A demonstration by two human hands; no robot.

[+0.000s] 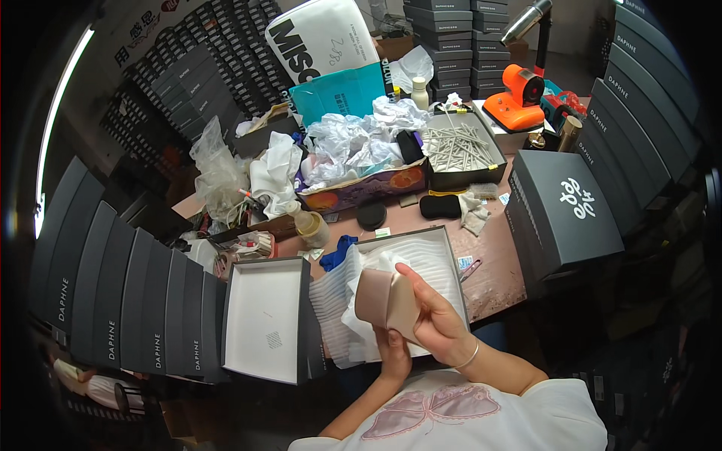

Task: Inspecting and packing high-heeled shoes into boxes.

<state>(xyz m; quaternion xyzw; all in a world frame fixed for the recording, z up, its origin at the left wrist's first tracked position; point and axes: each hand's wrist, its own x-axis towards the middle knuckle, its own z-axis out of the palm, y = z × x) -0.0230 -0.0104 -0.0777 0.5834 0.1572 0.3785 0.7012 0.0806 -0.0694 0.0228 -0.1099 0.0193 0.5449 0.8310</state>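
Observation:
Above the shoebox in front of me, both my hands hold a pinkish-beige shoe, turned so that its smooth, blocky surfaces face up. My right hand grips its right side, the thumb along the top edge and a thin bracelet on the wrist. From below, my left hand closes on its lower end; its fingers are partly hidden. Underneath lies the open grey shoebox, lined with white tissue and striped foam wrap. Left of it, the white-lined box lid rests with its inside facing up.
Stacks of dark shoeboxes rise at the left and right. Across the table stand a carton of crumpled paper, a box of white sticks, a cream pump bottle, a black sponge, tweezers and an orange device.

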